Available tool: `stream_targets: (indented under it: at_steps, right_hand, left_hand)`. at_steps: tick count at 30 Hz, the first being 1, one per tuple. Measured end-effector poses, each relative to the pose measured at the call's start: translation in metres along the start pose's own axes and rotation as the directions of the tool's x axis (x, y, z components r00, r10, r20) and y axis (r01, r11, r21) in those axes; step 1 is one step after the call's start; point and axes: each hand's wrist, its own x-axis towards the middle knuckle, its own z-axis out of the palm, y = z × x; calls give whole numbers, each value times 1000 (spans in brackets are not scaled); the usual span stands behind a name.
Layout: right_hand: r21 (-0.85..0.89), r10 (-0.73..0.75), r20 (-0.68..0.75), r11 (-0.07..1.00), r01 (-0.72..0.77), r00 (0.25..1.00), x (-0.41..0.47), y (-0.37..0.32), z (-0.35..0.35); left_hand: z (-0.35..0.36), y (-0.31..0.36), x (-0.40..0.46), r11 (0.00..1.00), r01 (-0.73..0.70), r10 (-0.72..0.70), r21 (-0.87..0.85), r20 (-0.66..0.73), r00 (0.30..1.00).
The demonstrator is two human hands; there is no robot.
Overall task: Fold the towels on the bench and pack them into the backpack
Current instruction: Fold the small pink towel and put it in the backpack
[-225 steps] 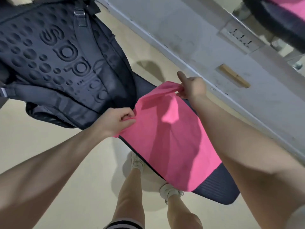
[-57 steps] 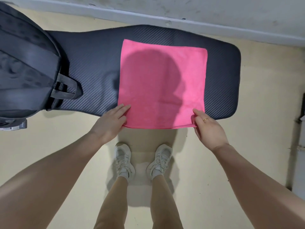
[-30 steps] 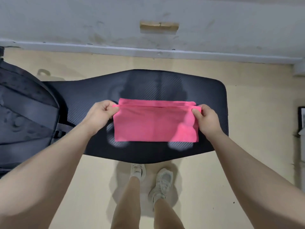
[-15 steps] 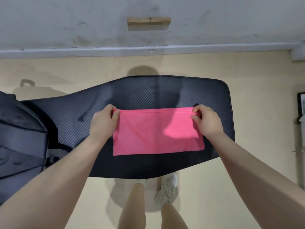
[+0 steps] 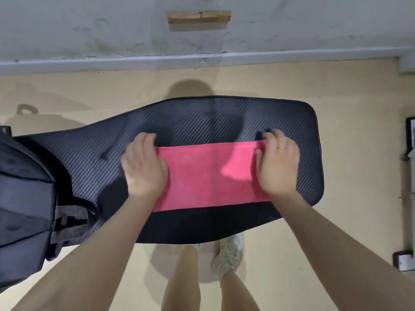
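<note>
A pink towel [image 5: 208, 178], spread as a full square on the bench two seconds ago and doubled over in the air one second ago, now lies flat as a long rectangle, its far edges lined up at 12 o'clock. Half a second ago both hands pinched its far corners; now the left hand [image 5: 144, 167] lies palm down over the towel's 9 o'clock end, fingers straight and close together, and the right hand [image 5: 277, 166] lies palm down over the 3 o'clock end, fingers likewise extended, a thin ring on one of them. Neither hand grips anything; both press the cloth flat.

The towel has a soft, fine nap and a stitched hem along its far edge; a bright patch of light falls on it near the right hand. It lies near the middle of the black bench [image 5: 224, 117], a padded slab with rounded corners and a diagonal, carbon-weave texture, narrowing toward 9 o'clock. At that end sits the dark backpack [image 5: 24, 198], smooth fabric with dimpled panels and a webbing strap [image 5: 67, 223] facing the towel, apart from it. The floor [image 5: 350, 221] is plain beige; a scuffed grey wall [image 5: 89, 30] runs across 12 o'clock. Pale sneakers [image 5: 229, 254] show at 6 o'clock.
</note>
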Motion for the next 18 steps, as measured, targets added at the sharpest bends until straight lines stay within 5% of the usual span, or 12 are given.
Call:
stream_targets:
  at_steps: [3, 7, 13, 18]
  right_hand:
    - [125, -351, 56, 931, 342, 935, -33, -35, 28]
    - [34, -532, 204, 843, 537, 822, -56, -53, 71]
    - [-77, -308, 178, 942, 325, 935, -26, 2, 58]
    - [-39, -160, 277, 983, 177, 947, -17, 27, 41]
  left_hand:
    - [22, 4, -26, 915, -403, 402, 15, 57, 914]
    - [50, -20, -42, 844, -521, 472, 125, 284, 834]
    - [54, -22, -38, 841, -506, 428, 190, 337, 838]
    - [48, -18, -40, 853, -480, 391, 205, 358, 848]
